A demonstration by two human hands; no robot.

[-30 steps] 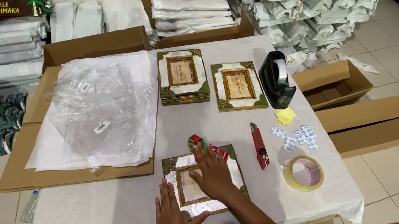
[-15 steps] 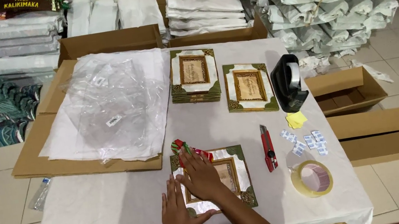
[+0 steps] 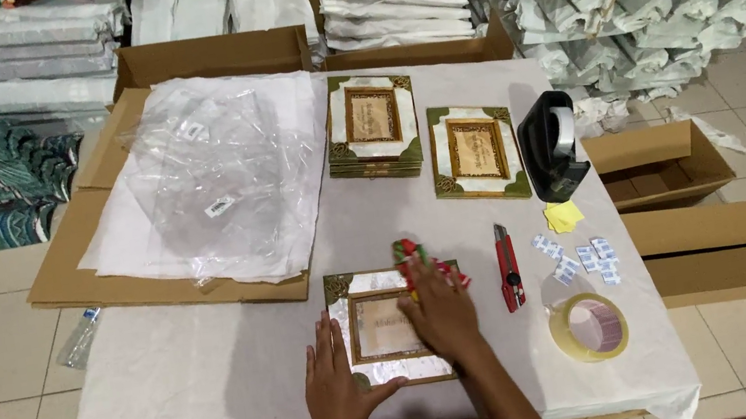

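- Head view: a green-and-white decorated picture frame (image 3: 389,327) is being held flat on the white-covered table (image 3: 202,383), near its front edge, where it was lying a second ago as well.
- A red-and-green ribbon ornament (image 3: 415,257) is being pressed at the frame's upper right corner; compared with a second ago, it is now being covered further by the fingers.
- The right hand (image 3: 441,313) is being laid across the frame's right half, fingers spread flat, nothing clasped.
- The left hand (image 3: 339,390) is being rested open on the frame's lower left corner, steadying it, much as before.
- Judging by this, the ornament is being fixed in place rather than fetched.
- Just right of the frame, a red utility knife (image 3: 507,266) is lying, with small white-and-blue packets (image 3: 580,257) and a roll of clear tape (image 3: 589,327) beyond.
- Farther back, a stack of like frames (image 3: 372,125), a single frame (image 3: 478,151) and a black tape dispenser (image 3: 550,143) are standing untouched.
- To the left, clear plastic bags (image 3: 219,168) are lying on flattened cardboard (image 3: 73,279).
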